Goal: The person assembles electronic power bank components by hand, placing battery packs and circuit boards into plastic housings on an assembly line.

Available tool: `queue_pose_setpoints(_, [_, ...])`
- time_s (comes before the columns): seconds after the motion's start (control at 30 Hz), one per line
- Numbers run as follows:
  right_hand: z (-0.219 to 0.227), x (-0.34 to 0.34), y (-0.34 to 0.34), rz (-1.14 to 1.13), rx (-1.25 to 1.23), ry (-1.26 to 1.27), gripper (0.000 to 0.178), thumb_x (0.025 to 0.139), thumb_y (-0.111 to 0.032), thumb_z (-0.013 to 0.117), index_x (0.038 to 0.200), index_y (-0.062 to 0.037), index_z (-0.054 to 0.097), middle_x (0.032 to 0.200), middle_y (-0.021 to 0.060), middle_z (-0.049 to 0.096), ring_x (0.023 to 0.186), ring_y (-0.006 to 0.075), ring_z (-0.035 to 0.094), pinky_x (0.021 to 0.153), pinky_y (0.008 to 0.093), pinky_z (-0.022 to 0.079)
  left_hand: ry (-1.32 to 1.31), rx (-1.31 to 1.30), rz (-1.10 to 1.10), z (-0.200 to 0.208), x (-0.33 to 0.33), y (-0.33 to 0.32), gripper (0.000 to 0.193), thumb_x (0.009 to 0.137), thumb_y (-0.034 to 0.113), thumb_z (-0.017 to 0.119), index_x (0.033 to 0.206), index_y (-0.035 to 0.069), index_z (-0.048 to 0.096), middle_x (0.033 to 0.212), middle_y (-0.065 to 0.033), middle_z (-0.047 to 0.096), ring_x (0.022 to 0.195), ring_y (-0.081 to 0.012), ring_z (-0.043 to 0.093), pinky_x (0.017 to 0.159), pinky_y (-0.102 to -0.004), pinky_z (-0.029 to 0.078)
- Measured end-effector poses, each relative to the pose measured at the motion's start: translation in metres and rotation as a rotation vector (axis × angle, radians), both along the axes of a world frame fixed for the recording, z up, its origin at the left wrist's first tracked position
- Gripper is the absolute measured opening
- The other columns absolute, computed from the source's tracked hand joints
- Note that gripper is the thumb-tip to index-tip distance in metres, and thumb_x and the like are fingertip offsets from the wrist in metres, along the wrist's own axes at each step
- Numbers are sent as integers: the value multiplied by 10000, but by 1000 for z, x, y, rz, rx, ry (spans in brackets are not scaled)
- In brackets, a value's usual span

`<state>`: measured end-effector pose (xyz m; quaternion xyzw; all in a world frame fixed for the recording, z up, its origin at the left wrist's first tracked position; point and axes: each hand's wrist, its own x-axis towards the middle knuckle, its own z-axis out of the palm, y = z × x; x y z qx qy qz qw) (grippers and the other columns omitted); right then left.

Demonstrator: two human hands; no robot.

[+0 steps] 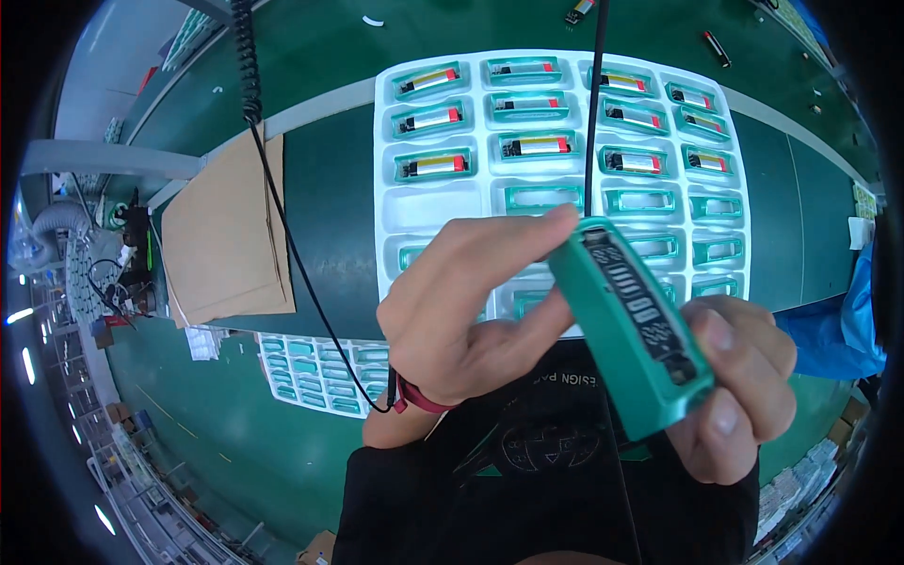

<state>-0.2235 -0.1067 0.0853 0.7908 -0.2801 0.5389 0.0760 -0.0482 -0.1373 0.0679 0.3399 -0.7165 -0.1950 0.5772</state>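
In two hands [461, 311], one green casing [614, 334]; beyond, twelve filled casings [537, 146]

1. Left forearm [391, 432]: rises from the lower middle of the view.
2. Left hand [447, 315]: raised in a pinching grip; index finger [508, 241] reaches toward the upper right, thumb [527, 339] extends below it.
3. Right hand [744, 377]: gripping, lower than the left, fingers [723, 331] bent, their tips directed leftward.
4. Both hands: well apart, facing each other.
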Motion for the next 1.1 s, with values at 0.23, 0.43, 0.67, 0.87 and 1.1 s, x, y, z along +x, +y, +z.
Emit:
queue_pose_setpoints(0.23, [10,-20,13,-10,51,184,741,777,-54,712,1392,-61,298,1135,308,530,782,324,587,529,347,514,72,-4,-80,-2,-8,-1,526,579,-61,765,1088,1,650,882,-128,670,768,-230,656,617,-272,529])
queue_pose_setpoints(0.43, [23,-24,9,-51,99,333,856,721,-19,762,1408,-63,254,1133,324,525,769,331,589,533,353,495,134,-32,-32,-12,-9,-2,524,568,-65,757,1080,-11,656,898,-132,657,761,-225,646,613,-277,526])
queue_pose_setpoints(0.67, [14,1,-8,19,103,156,579,823,-98,652,1323,-117,362,1086,263,546,769,292,579,541,330,487,164,21,-13,-20,4,-3,553,572,-95,740,1110,-22,636,954,-152,660,820,-249,653,672,-290,540])
queue_pose_setpoints(0.87, [28,-8,-30,-16,347,305,437,677,-86,735,1067,45,589,950,160,562,713,275,599,597,334,512,370,181,-142,-29,7,-4,348,732,-104,676,1061,-54,579,1070,-251,644,942,-312,673,800,-341,543])
queue_pose_setpoints(1.1, [-2,-22,-45,-95,641,212,405,725,-136,727,1051,36,562,934,129,558,824,282,601,669,343,521,-35,420,-33,-19,-5,-26,350,761,-77,643,1110,-61,617,926,-130,586,828,-184,596,729,-276,484])
